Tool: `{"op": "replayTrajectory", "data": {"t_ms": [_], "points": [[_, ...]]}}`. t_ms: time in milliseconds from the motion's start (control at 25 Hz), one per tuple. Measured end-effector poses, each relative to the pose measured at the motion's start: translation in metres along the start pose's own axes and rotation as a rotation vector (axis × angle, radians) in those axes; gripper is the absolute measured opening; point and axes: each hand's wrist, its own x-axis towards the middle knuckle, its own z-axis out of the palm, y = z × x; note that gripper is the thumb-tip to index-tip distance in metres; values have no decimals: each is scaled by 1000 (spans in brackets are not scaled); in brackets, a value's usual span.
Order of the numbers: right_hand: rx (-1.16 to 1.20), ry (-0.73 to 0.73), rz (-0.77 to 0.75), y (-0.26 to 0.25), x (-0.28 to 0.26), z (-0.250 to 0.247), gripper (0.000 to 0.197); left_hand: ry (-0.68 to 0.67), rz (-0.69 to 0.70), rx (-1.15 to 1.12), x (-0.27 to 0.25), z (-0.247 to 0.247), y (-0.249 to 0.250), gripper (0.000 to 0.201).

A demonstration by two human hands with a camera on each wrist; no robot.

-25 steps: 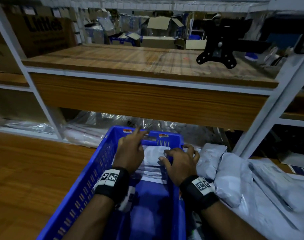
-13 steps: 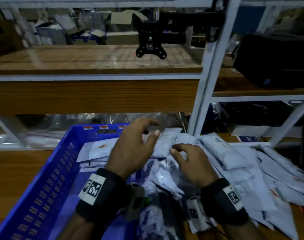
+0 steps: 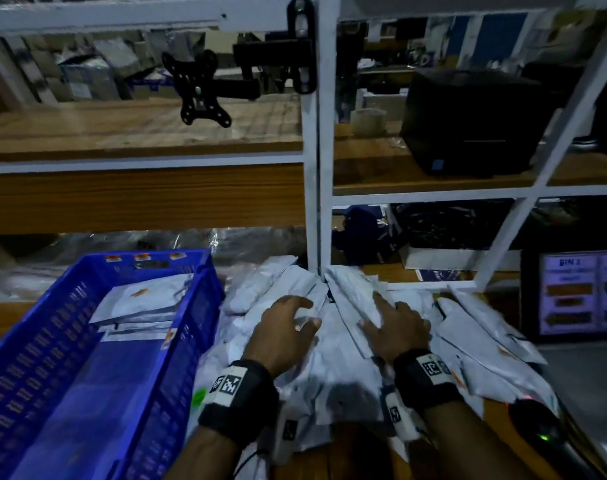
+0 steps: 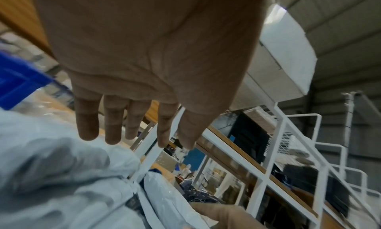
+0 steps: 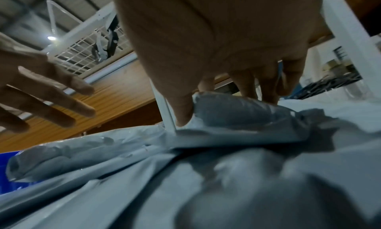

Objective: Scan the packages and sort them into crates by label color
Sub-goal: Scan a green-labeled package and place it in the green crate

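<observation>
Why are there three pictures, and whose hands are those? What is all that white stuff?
They are a person's two hands, filmed by a camera on the head and one on each wrist. The white stuff is a pile of packages on a wooden table. The left hand hovers open above it, holding nothing. The right hand rests on a package, thumb against it. A blue crate with a few sorted packages stands to the left; a scanner lies bottom right.

Surface: wooden bench (image 3: pixel 25 313) | Carried: blue crate (image 3: pixel 45 368) at left; heap of white packages (image 3: pixel 340 362) beside it; scanner (image 3: pixel 537 427) at right edge.
</observation>
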Motion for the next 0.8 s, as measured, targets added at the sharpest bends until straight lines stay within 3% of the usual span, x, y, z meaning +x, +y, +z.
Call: {"op": "replayTrajectory", "data": {"t_ms": [120, 280, 440, 520, 680, 800], "points": [[117, 57, -16, 15, -2, -8, 68, 63, -76, -124, -12, 20, 13, 31], [591, 106, -55, 47, -12, -29, 42, 164, -120, -201, -30, 41, 31, 27], [1030, 5, -43, 76, -32, -61, 27, 254, -175, -387, -42, 60, 43, 25], [1108, -88, -91, 87, -41, -73, 30, 279, -193, -431, -43, 65, 52, 29], [1052, -101, -161, 107, -56, -85, 43, 239, -195, -510, -46, 68, 68, 43], [1065, -100, -237, 109, -78, -96, 30, 159, -208, -601, -50, 67, 82, 59]]}}
